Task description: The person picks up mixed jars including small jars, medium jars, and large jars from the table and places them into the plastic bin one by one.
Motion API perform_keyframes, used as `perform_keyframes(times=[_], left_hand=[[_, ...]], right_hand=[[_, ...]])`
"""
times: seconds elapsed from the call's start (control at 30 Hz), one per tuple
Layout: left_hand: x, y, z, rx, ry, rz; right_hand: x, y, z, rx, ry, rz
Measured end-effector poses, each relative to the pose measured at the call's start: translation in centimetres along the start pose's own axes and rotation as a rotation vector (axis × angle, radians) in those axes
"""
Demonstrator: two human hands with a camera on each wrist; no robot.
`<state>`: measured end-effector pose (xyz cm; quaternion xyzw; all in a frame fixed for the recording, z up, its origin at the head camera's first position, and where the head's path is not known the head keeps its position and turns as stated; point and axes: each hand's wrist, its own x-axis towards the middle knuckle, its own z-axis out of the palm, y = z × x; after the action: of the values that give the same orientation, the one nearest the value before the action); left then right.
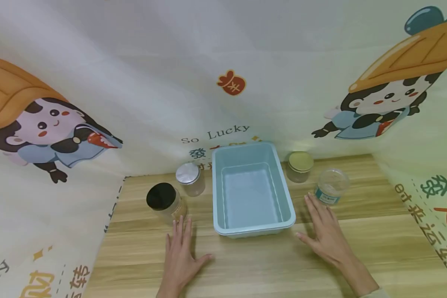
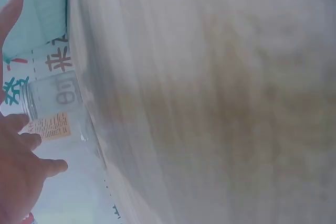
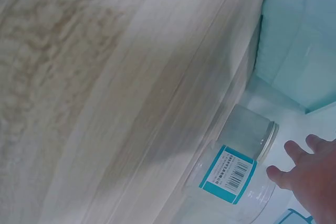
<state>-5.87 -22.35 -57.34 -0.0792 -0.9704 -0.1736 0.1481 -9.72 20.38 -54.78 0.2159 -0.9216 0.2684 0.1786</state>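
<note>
Seen from above, a wooden surface point(image 1: 246, 265) backed by a pale cloth point(image 1: 141, 62) printed with cartoon pandas and the words "So Lucky". At the centre, an empty light blue plastic tub point(image 1: 251, 190), long side running away from the viewer. Left of the tub, a clear jar with a black lid point(image 1: 163, 201), and just behind it, nearer the tub, a jar with a silver lid point(image 1: 189, 179). Right of the tub, a jar with a pale green lid point(image 1: 299, 166) at the back, and beside it, nearer the front, a clear jar with a blue label point(image 1: 330, 186), lid clear or missing, hard to tell which. Left hand point(image 1: 180, 253) laid palm down on the surface, fingers point(image 1: 178, 227) straight and close together, thumb spread toward the tub, fingertips just short of the black-lidded jar, gripping nothing. Right hand point(image 1: 325, 234) likewise flat and palm down, fingers point(image 1: 314, 207) straight and slightly apart, tips just beside the base of the blue-labelled jar, contact impossible to confirm. In the right wrist view, blue-labelled jar shown close up with a barcode, fingertips near it and not wrapped round it. In the left wrist view, a blurred jar with an orange label just beyond the outstretched fingertips.
</note>
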Motion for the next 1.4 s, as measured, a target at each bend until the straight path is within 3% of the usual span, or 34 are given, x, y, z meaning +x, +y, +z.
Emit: perform_keyframes(times=[0.3,0.6,0.87,1.4], left_hand=[[0.6,-0.1,-0.6,0.012,0.1,0.032],[1.0,-0.8,-0.4,-0.044,0.267,0.104],[1.4,-0.7,-0.5,-0.067,0.303,0.097],[2.2,-2.2,-1.3,-0.077,0.373,0.056]], right_hand=[[0.8,-0.6,-0.6,0.079,0.0,-0.001],[1.8,-1.1,-0.3,0.121,-0.021,-0.007],[2.2,-1.0,-0.4,0.124,-0.014,0.0],[3.6,-2.2,0.2,0.196,-0.058,0.023]])
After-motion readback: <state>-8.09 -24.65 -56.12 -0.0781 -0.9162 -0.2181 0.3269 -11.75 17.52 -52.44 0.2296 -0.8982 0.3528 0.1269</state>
